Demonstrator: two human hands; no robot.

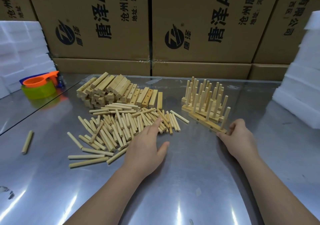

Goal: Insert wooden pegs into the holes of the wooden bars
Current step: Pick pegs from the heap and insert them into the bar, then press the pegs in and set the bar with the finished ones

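A loose heap of wooden pegs lies in the middle of the steel table. Behind it sits a pile of drilled wooden bars. To the right stand finished bars with upright pegs. My left hand rests flat on the table, fingers apart, its fingertips touching the pegs at the heap's right edge. My right hand pinches the near end of one bar that lies at the front of the finished group with pegs standing in it.
One stray peg lies far left. Tape rolls with an orange dispenser sit at the back left. White foam blocks stack up on the left, and more white foam on the right. Cardboard boxes wall the back.
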